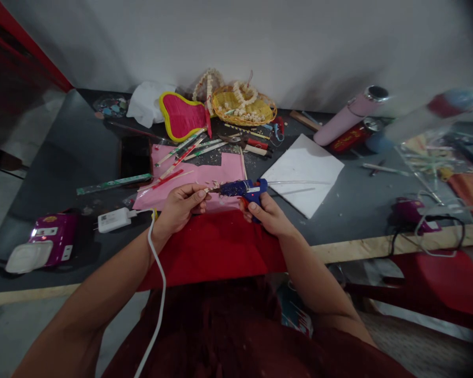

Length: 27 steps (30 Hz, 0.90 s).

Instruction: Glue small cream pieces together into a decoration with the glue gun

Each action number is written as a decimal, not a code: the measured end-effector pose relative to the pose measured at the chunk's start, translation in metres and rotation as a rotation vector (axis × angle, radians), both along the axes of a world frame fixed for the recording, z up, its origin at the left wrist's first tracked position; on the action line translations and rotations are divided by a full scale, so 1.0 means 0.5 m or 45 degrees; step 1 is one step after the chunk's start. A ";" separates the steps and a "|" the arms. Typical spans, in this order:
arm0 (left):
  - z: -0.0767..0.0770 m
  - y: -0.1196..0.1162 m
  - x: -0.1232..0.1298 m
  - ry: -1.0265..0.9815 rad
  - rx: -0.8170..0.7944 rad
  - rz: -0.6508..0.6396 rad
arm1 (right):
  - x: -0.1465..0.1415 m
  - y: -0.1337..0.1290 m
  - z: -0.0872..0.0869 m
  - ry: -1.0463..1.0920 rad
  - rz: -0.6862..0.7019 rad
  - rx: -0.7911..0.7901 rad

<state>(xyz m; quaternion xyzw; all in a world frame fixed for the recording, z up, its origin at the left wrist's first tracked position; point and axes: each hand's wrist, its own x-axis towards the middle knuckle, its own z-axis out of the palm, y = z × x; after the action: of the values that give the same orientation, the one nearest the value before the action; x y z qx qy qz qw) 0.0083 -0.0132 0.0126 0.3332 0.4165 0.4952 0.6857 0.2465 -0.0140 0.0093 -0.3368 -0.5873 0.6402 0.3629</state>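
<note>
A blue glue gun [242, 190] is held in my right hand [268, 211], its fingers wrapped round the handle and trigger. Its nozzle points left, and a clear glue stick sticks out of its back. My left hand [186, 205] pinches a tiny pale piece [207, 191] between thumb and index finger, right at the nozzle tip. Whether the piece touches the nozzle is too small to tell. Under both hands lie pink paper [211, 176] and a red cloth [216, 247] at the table's front edge.
Behind the hands are wrapped sticks [183, 152], pliers [240, 140], a yellow basket [244, 107] of pale pieces and a pink-and-yellow shape [184, 116]. White board [303, 173] and bottles [350, 115] stand right. A charger [114, 219] and purple socket box [55, 236] lie left; a white cable crosses my left forearm.
</note>
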 end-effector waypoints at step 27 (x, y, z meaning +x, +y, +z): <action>-0.004 0.004 -0.002 -0.069 0.118 0.089 | 0.249 0.154 0.059 -1.675 -0.587 -0.012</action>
<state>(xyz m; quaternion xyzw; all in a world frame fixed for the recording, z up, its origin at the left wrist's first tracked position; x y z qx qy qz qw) 0.0073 -0.0112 0.0107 0.3365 0.3859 0.5464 0.6628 0.3709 0.0629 0.0386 -0.7724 -0.5959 0.2121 0.0569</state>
